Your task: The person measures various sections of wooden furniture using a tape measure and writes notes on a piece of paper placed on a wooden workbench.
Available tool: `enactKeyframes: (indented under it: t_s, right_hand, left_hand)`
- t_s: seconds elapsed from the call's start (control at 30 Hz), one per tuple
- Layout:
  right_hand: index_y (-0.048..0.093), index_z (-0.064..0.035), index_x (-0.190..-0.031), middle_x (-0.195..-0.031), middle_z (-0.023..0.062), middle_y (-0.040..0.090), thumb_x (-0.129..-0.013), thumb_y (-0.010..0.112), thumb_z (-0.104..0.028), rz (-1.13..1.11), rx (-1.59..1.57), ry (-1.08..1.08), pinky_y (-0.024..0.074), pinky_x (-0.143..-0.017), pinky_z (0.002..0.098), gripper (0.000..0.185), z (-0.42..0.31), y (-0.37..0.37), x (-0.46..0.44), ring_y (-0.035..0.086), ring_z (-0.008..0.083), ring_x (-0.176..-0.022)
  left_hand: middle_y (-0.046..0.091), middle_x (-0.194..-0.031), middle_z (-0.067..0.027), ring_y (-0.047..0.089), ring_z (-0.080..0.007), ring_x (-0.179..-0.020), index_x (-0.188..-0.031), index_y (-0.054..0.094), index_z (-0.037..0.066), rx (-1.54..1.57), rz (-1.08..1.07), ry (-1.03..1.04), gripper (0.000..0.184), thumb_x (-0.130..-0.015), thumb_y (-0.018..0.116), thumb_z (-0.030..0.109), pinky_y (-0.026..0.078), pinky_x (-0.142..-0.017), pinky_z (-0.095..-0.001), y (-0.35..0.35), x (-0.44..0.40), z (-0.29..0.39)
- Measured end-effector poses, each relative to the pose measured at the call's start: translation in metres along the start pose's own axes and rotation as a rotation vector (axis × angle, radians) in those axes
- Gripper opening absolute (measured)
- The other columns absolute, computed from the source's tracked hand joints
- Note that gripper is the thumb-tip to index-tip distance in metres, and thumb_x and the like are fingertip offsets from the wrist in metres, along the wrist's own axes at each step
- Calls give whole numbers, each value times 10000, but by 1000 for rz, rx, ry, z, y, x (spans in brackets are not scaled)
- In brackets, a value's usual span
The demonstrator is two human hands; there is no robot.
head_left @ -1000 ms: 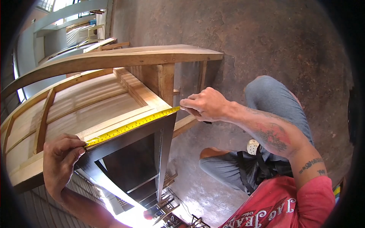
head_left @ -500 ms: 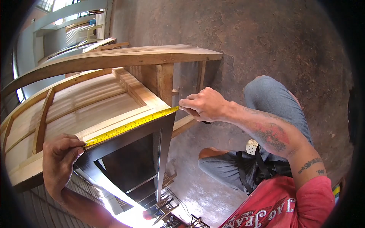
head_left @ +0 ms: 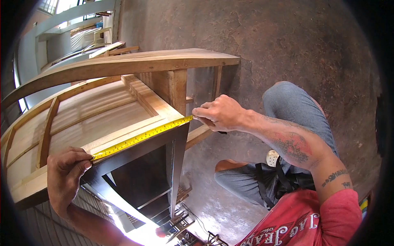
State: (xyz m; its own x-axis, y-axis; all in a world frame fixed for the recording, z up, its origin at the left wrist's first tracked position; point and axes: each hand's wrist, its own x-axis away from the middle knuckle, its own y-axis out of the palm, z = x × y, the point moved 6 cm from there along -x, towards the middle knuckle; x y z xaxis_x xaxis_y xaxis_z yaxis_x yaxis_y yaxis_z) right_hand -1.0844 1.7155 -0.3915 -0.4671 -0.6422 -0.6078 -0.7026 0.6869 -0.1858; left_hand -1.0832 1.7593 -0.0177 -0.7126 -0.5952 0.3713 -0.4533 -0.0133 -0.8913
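A yellow tape measure (head_left: pixel 141 136) is stretched along the edge where a pale wooden frame (head_left: pixel 119 135) meets a dark-painted frame (head_left: pixel 135 148). My left hand (head_left: pixel 67 174) pinches the tape's left end between thumb and fingers, close against the wood. At the other end, near the corner of the dark frame, my right hand (head_left: pixel 219 114) grips the tape with closed fingers. Printed markings on the tape face up, but the figures are too small to read. Whatever lies inside my right palm is hidden.
A long curved wooden rail (head_left: pixel 135 62) runs above the panel, joined to a wooden post (head_left: pixel 178 90). My bent knees (head_left: pixel 295 106) are on the right over the worn concrete floor (head_left: pixel 287 45). Wooden pieces and a cable lie at the bottom.
Both hands stay at the ends of the tape. My left hand and the tape's left end have shifted very slightly to the right; little else differs.
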Motion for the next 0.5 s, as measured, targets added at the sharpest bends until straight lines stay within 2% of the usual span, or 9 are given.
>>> enactKeyframes:
  t_s: [0.3,0.4,0.5]
  right_hand:
    - [683,-64,-1008,-805,125,740,-881,704,-118,-19,15,-3,554,-484,292,140,0,0,0,693,201,-571]
    - [684,-66,-1009,-809,125,741,-888,701,-124,-20,21,-6,555,-487,289,136,-1,-1,-1,695,201,-576]
    - [684,-67,-1009,-813,122,743,-895,698,-131,-15,23,-9,553,-486,285,131,-1,-1,0,697,198,-579]
  left_hand:
    - [682,-811,-124,638,-170,-770,-860,731,-52,-23,-6,5,151,-714,736,-90,494,-710,-273,-1,0,-1]
    - [692,-793,-144,641,-174,-721,-868,721,-70,-43,24,96,169,-718,701,-145,497,-674,-270,0,1,2]
    - [693,-790,-146,642,-175,-715,-868,722,-68,-39,26,88,171,-715,704,-142,499,-674,-271,0,1,2]
